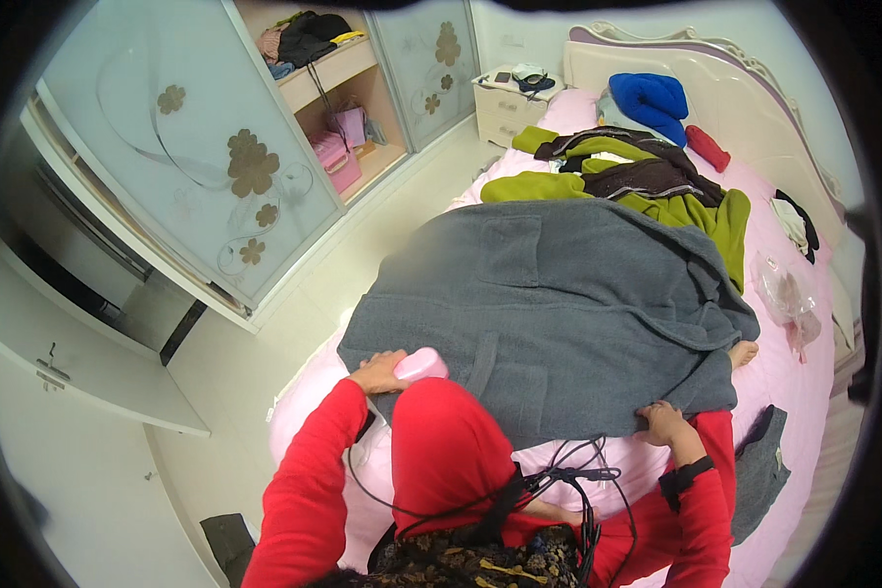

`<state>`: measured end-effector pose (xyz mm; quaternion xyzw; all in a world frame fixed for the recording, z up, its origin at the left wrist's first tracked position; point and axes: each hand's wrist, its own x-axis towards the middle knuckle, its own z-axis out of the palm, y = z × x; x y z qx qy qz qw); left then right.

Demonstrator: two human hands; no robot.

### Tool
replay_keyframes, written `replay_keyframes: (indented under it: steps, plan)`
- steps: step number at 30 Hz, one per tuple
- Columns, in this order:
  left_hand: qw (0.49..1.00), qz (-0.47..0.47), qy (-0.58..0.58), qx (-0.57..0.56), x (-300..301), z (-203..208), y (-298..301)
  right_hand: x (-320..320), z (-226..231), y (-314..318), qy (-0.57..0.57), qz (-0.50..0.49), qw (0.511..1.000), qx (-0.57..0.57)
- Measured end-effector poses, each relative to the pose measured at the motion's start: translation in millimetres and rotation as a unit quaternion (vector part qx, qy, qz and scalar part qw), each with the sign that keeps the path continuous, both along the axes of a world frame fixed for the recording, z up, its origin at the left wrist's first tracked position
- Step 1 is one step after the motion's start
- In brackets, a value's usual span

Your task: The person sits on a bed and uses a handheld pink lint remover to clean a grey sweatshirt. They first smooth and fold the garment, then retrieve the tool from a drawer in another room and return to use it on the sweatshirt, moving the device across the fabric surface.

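My left hand [377, 372] is gripping a pink tool [423, 365], my half-open right hand [665, 425] touching the coat [568, 294]; loose cords [580, 475] beside it could be snagging

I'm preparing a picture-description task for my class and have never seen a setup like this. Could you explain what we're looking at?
There is no machine here: a person is using two bare hands. The picture comes from a wide fisheye camera worn on the head, looking down, so straight edges bend near the rim. Its left is the person's left.

The surface is a pink bed. A grey coat is spread across it; beyond lie green cloth, a blue bundle and a red bundle.

The left hand holds a pink object at the coat's near edge. The right hand touches that edge too; whether it grips the fabric is unclear.
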<state>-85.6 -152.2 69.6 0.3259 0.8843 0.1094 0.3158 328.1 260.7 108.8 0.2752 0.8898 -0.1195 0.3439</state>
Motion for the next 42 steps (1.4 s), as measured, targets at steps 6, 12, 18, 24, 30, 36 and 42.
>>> replay_keyframes:
  steps: [6, 12, 18, 24, 30, 36, 42]
  plan:
    - [0.992, 0.053, -0.007, 0.117, -23.6, 5.6, -126.2, 0.9, -9.2, 8.9, -0.003, -0.013, 1.000, -0.028]
    - [0.961, 0.229, -0.120, 0.096, -5.4, -31.3, -223.8, -4.0, -8.3, 4.4, -0.011, -0.002, 0.999, -0.037]
    - [0.922, 0.306, -0.054, 0.233, -11.5, 9.3, -160.2, -11.0, -8.1, 2.4, -0.026, 0.035, 0.999, -0.004]
    - [0.930, 0.112, -0.239, 0.256, -27.7, 86.1, -2.9, -12.0, -20.7, 5.3, 0.027, 0.076, 0.996, -0.029]
    - [0.944, -0.025, -0.321, 0.070, -5.2, 79.5, 89.4, 4.5, -24.4, -1.5, 0.102, 0.020, 0.993, -0.054]
    - [0.940, -0.049, -0.330, 0.073, -42.3, 29.5, 60.8, 4.1, -23.8, 30.6, 0.203, -0.005, 0.977, -0.066]
    - [0.955, -0.011, -0.255, 0.151, -95.5, -2.7, 66.7, -26.6, -24.1, 87.4, 0.404, -0.101, 0.906, 0.077]
